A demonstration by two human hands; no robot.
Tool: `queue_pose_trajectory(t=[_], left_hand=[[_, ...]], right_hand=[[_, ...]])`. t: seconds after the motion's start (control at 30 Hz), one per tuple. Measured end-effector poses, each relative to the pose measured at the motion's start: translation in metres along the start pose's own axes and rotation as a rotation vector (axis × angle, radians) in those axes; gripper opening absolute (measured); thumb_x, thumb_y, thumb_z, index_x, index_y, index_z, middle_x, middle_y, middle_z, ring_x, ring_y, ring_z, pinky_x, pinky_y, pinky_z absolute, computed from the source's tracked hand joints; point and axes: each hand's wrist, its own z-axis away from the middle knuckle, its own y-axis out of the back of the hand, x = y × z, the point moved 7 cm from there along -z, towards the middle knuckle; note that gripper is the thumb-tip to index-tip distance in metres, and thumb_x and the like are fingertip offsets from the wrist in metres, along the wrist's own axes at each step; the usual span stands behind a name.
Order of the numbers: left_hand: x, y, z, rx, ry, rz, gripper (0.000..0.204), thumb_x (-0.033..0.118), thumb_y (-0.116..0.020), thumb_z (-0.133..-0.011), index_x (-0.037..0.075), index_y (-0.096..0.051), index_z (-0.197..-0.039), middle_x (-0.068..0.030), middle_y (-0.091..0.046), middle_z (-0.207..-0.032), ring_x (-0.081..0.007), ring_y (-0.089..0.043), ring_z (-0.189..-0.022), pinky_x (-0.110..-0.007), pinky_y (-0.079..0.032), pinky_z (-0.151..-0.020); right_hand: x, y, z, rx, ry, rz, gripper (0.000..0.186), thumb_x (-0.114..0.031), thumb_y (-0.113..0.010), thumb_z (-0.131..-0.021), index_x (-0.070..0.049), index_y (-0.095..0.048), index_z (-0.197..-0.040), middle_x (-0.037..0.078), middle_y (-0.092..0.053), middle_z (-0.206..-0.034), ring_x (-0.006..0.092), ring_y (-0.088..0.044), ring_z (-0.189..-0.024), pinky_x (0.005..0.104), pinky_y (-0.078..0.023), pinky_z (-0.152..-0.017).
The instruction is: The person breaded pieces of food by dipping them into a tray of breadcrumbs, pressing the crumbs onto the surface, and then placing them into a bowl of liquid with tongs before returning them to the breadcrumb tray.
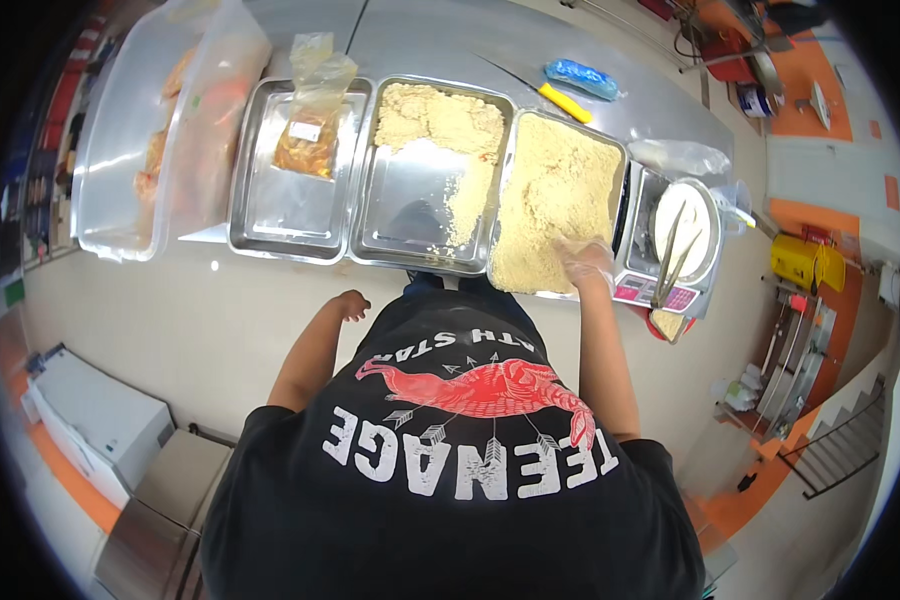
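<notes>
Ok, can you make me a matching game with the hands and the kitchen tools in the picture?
1. Right hand
2. Left hand
3. Metal tongs
4. Knife

A. Yellow-handled, lying on the steel counter
B. In a clear glove, touching the pale crumbs
C. Hanging apart from the trays
D. Resting across the bowl

Right pairs: 1-B, 2-C, 3-D, 4-A

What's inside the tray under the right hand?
Pale crumbs fill the tray, covering its bottom. The gloved right hand hides whatever lies directly beneath it.
</notes>
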Motion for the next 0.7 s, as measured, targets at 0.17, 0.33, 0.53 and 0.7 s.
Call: queue_pose_trajectory(t=[0.17, 0.33, 0.53, 0.7], left_hand=[[0.009, 0.008, -0.002, -0.057, 0.048, -0.141, 0.035, 0.025, -0.043, -0.089, 0.009, -0.053, -0.117, -0.0121, -0.063, -0.107, -0.0243, -0.064, -0.09, -0.037, -0.052, -0.067], [0.034, 0.033, 0.002, 0.007, 0.0, -0.147, 0.033, 0.027, -0.049, -0.085, 0.005, -0.059, -0.106, -0.0095, -0.066, -0.098, -0.0221, -0.066, -0.079, -0.037, -0.052, -0.057], [0.063, 0.051, 0.004, 0.054, -0.042, -0.184, 0.035, 0.028, -0.049, -0.083, 0.0, -0.059, -0.103, -0.0093, -0.066, -0.096, -0.0227, -0.066, -0.077, -0.036, -0.052, -0.056], [0.065, 0.04, 0.006, 0.055, -0.063, -0.149, 0.035, 0.028, -0.049, -0.083, -0.001, -0.06, -0.099, -0.0098, -0.067, -0.096, -0.0229, -0.066, -0.078, -0.036, -0.052, -0.056]], right_hand=[[0.02, -0.045, -0.026, 0.141, 0.057, 0.03, 0.068, -0.04, -0.069, -0.065, 0.007, -0.053, -0.111, 0.028, -0.057, -0.107, 0.0319, -0.053, -0.108, 0.0358, -0.041, -0.094], [0.043, -0.058, -0.04, 0.449, -0.058, -0.252, 0.066, -0.031, -0.068, -0.064, 0.006, -0.049, -0.115, 0.025, -0.059, -0.105, 0.0328, -0.055, -0.103, 0.036, -0.043, -0.091], [0.069, -0.048, -0.074, 0.064, -0.013, -0.319, 0.061, -0.032, -0.068, -0.064, 0.003, -0.054, -0.111, 0.024, -0.063, -0.091, 0.0349, -0.062, -0.085, 0.0369, -0.049, -0.076], [0.037, -0.019, -0.092, 0.041, 0.119, -0.315, 0.052, -0.031, -0.066, -0.067, 0.001, -0.058, -0.107, 0.02, -0.064, -0.091, 0.0305, -0.062, -0.084, 0.0339, -0.048, -0.074]])
